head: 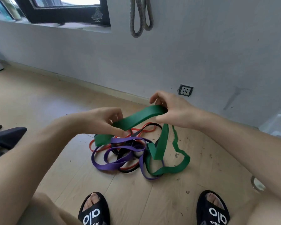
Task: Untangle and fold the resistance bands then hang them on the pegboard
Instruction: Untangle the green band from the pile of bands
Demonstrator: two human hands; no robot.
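Floor: pale wooden plank floor running up to a grey wall at the far side; the tangle lies on it in the middle, just beyond the feet.
Wall: grey plastered wall with a dark-framed window at the far left, and a small square socket low down, right of centre.
Green band: wide flat green rubber resistance band — one stretch is lifted off the floor and held between both hands; the rest drops on the right and loops across the floor at the right of the pile.
Purple band: flat purple rubber resistance band coiled on the floor at the near left of the pile, crossing under the green one.
Red and black bands: thin red band and thin black band, woven through the heap on the floor.
Rope: grey braided rope loops hanging on the wall at the far centre.
Sandals: black open-toed sandals at the near edge.
Left hand: left hand with fingers curled, pinching the lower left end of the raised green stretch.
Right hand: right hand with fingers curled round the higher right end — gripping it above the pile.
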